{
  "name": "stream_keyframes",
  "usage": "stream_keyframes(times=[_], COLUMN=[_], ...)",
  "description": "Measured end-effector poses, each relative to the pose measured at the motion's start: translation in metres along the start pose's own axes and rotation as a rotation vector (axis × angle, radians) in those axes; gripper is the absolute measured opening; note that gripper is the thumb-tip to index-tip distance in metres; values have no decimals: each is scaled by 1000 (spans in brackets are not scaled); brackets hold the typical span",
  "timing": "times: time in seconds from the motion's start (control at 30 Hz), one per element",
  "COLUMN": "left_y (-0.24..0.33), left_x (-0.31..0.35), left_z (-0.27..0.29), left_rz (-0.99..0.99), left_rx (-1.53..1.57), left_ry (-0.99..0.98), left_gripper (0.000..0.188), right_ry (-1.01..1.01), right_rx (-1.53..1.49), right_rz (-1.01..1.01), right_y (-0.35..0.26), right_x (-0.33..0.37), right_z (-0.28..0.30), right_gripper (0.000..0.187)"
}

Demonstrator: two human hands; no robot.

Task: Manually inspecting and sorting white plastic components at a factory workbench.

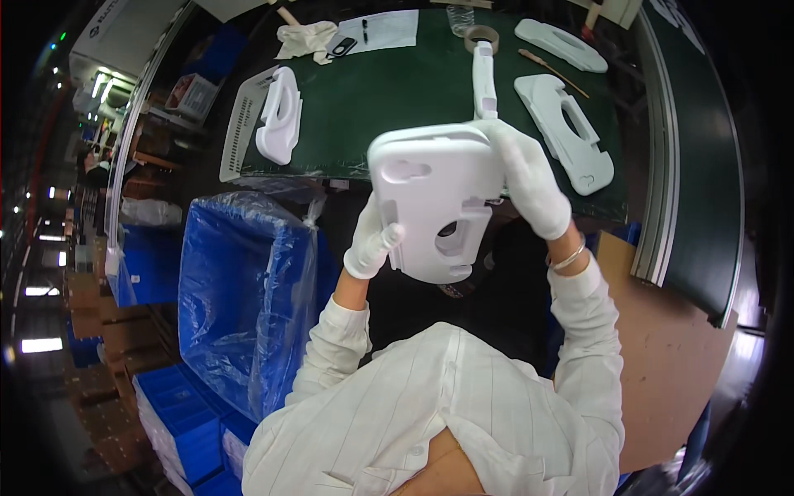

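A white moulded plastic panel [426, 194] with rounded corners, a recess near its top and a round hole lower down is held up in front of my body. My left hand [374, 240], in a white glove, grips the panel's left edge with the thumb on its face. At the upper right edge my gloved right hand [529, 178] is closed on the same panel, its fingertips partly hidden. Just beyond that hand is a narrow white plastic piece [485, 83] on the green table [372, 91].
To the right lie two white panels [561, 45] [550, 107] and a thin brown-handled stick [550, 70]. A tape roll [480, 37], paper [393, 29] and cloth gloves [306, 40] lie at the back. Leftward are another white part [281, 120], a basket [240, 136] and a plastic-lined blue bin [223, 281].
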State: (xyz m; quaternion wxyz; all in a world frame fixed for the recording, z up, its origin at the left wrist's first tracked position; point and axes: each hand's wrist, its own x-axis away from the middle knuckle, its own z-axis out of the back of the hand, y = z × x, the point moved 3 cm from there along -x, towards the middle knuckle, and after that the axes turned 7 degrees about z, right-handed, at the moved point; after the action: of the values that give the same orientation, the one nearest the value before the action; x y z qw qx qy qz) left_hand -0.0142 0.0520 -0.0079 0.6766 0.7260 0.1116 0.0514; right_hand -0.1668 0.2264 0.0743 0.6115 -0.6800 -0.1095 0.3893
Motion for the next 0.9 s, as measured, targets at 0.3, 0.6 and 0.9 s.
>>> stream_keyframes(times=[0.3,0.6,0.9], left_y=[-17,-9,-20], left_x=[-6,-8,-13], left_z=[-17,-12,-3], left_rz=[-221,-312,-208], left_rx=[-347,-476,-388], left_ry=[509,635,694], left_gripper=[71,71,78], right_ry=[337,377,227], right_rx=[410,401,148], right_rz=[307,281,153], right_y=[24,19,38], right_x=[12,4,2], right_z=[-21,-30,-27], right_gripper=[29,33,44])
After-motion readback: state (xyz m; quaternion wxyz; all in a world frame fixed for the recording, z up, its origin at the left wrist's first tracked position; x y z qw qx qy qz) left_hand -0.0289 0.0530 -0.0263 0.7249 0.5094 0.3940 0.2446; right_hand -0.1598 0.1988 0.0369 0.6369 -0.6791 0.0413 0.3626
